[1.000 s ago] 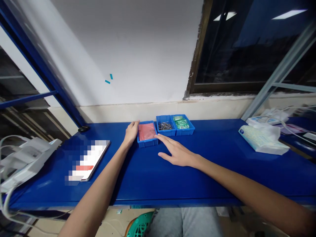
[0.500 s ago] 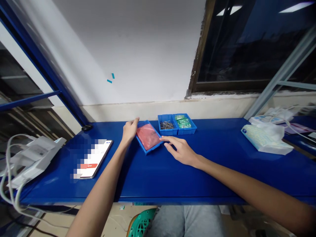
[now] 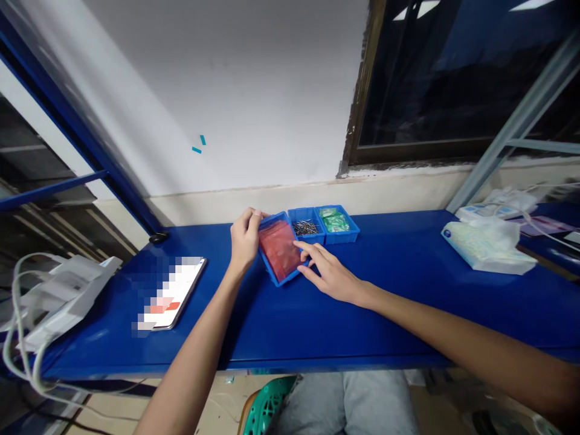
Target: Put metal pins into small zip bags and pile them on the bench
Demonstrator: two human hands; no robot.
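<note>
A small blue plastic bin (image 3: 277,282) sits askew between my hands, its far left side seemingly raised. Red plastic zip bags (image 3: 280,248) lie flat inside it. My left hand (image 3: 246,237) is closed on the bin's far left corner, thumb on the rim. At the opposite side, my right hand (image 3: 324,270) has its thumb and fingers around the right rim, with the index finger reaching over the red bags. Just behind stand two joined blue bins: one with metal screws (image 3: 305,228), the other with green packets (image 3: 334,220).
A phone (image 3: 174,296) lies on the blue table (image 3: 362,332) at left, near white power strips and cables (image 3: 58,302). On the right are a tissue pack (image 3: 487,248) and more white devices (image 3: 493,205). A wall and window frame border the back.
The bin with red bags has shifted right and turned, now up against the screw bin. My left hand moved with it, and my right fingers have come further over its rim.
</note>
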